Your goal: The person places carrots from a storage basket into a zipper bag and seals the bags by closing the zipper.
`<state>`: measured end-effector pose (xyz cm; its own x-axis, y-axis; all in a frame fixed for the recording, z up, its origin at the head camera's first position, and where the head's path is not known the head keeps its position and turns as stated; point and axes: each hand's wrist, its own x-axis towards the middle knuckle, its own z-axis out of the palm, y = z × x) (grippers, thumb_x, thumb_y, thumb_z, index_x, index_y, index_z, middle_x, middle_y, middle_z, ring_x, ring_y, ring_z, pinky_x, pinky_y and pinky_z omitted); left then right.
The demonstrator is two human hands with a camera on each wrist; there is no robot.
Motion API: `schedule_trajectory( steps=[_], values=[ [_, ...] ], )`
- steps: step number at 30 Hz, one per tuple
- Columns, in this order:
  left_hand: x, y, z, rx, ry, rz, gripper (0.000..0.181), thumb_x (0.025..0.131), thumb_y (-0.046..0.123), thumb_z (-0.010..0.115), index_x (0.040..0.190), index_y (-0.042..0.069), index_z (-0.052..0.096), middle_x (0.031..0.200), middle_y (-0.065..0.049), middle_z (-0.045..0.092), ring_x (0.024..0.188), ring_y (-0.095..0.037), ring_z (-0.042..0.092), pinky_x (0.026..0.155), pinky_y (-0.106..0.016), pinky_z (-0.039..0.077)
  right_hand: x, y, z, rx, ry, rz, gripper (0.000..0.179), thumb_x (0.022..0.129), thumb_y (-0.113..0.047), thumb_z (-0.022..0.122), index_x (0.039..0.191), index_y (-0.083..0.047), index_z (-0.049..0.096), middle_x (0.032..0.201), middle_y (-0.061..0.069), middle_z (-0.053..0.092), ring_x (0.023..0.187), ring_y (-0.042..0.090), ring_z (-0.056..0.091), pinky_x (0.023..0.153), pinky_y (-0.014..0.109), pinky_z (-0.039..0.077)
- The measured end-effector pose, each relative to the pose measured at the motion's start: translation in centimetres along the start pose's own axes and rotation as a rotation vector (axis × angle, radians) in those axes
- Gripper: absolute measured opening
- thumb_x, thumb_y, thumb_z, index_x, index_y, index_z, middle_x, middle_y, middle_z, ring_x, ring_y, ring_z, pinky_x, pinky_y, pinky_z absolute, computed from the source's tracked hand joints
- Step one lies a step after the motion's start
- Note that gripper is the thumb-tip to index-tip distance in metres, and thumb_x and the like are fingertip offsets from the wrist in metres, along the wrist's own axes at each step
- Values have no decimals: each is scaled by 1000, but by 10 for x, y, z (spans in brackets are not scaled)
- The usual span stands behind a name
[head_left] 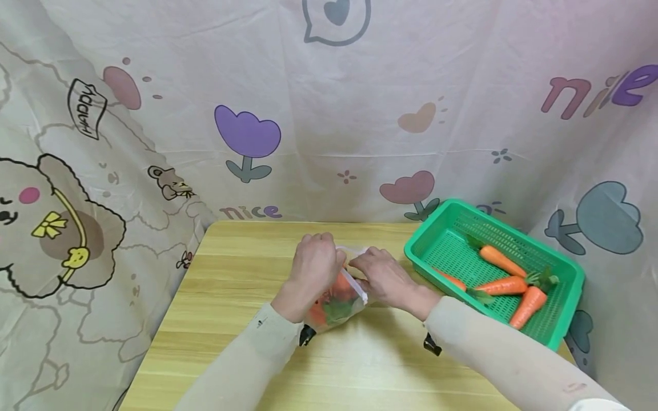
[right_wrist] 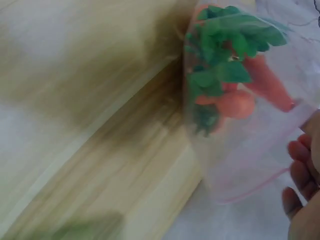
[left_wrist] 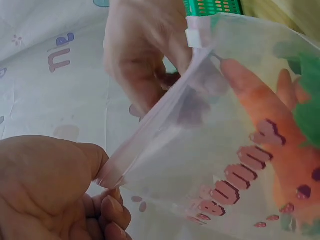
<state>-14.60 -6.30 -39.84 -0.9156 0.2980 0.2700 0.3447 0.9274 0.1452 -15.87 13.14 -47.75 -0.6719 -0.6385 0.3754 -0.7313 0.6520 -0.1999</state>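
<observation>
A clear zip bag (left_wrist: pixel 165 165) with a pale pink zip edge and red lettering holds carrots (left_wrist: pixel 250 92) with green leafy tops (right_wrist: pixel 235 37). My left hand (head_left: pixel 316 262) pinches one end of the zip edge between thumb and finger. At the bag's mouth, my right hand (head_left: pixel 382 277) has its fingers bent close to the zip edge; I cannot tell whether they grip the plastic. Its fingertips are partly hidden behind the film in the left wrist view. The white slider (left_wrist: pixel 192 38) sits at the opposite end of the zip edge.
To the right stands a green mesh basket (head_left: pixel 418 245) with several carrots (head_left: pixel 506 285) lying in it. Both bag and basket are on a wooden table (head_left: pixel 236 274). Printed curtains (head_left: pixel 334 131) hang behind and at the sides.
</observation>
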Motion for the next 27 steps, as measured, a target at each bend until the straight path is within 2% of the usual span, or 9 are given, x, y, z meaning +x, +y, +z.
schedule_trajectory(
  steps=[3,5,7,11,13,15,18,23,27],
  values=[
    [1,-3,-3,-27,2,-55,25,95,19,64,74,7,57,69,-6,56,67,-28,52,68,-38,46,-7,5,-2,-51,75,41,25,86,-24,86,103,-11,74,95,1,74,88,22,62,76,39,50],
    [2,-4,-5,-41,-7,-87,25,96,19,62,75,6,56,68,-6,54,68,-27,51,67,-38,45,-13,8,-2,-63,115,111,22,86,-23,87,97,-10,72,89,2,71,83,22,60,73,39,50],
    [2,-5,-7,-49,-18,-108,25,97,19,61,76,6,57,68,-5,53,69,-27,50,65,-37,45,-20,11,-3,-71,118,220,25,88,-25,85,95,-7,69,86,3,69,80,24,59,69,39,49],
    [3,-7,-9,-73,-22,-141,24,96,18,60,76,5,57,68,-5,53,70,-27,51,65,-37,45,-29,15,-5,-39,12,474,32,91,-33,78,97,-3,66,83,6,65,76,25,58,65,40,50],
    [3,-8,-9,-80,-17,-146,24,96,18,60,76,5,57,68,-5,53,70,-28,52,65,-38,46,-31,15,-8,21,-77,586,29,91,-33,73,90,-5,67,76,5,63,69,24,58,59,39,48],
    [2,-9,-9,-84,-16,-150,24,96,17,59,75,6,56,68,-5,52,70,-28,52,65,-38,45,-31,14,-11,104,-153,661,23,91,-29,68,80,-9,65,68,2,59,60,20,54,53,36,44],
    [2,-9,-8,-83,-20,-145,24,95,17,61,74,7,56,68,-5,52,70,-28,52,67,-38,45,-28,12,-14,261,-183,700,19,90,-19,63,72,-13,62,62,-1,55,53,15,48,50,32,38],
    [-1,-3,-3,-107,-79,-114,23,96,23,69,85,4,63,72,-4,57,71,-25,51,72,-38,46,-12,0,-21,482,-82,655,14,89,-12,63,75,-12,63,64,-4,54,59,12,47,58,29,39],
    [-2,1,-2,-122,-117,-110,25,97,26,68,90,2,65,75,-6,59,74,-26,52,74,-39,47,3,-11,-26,531,-54,641,16,89,-16,65,74,-14,61,64,-6,53,60,12,48,59,29,38]
  ],
)
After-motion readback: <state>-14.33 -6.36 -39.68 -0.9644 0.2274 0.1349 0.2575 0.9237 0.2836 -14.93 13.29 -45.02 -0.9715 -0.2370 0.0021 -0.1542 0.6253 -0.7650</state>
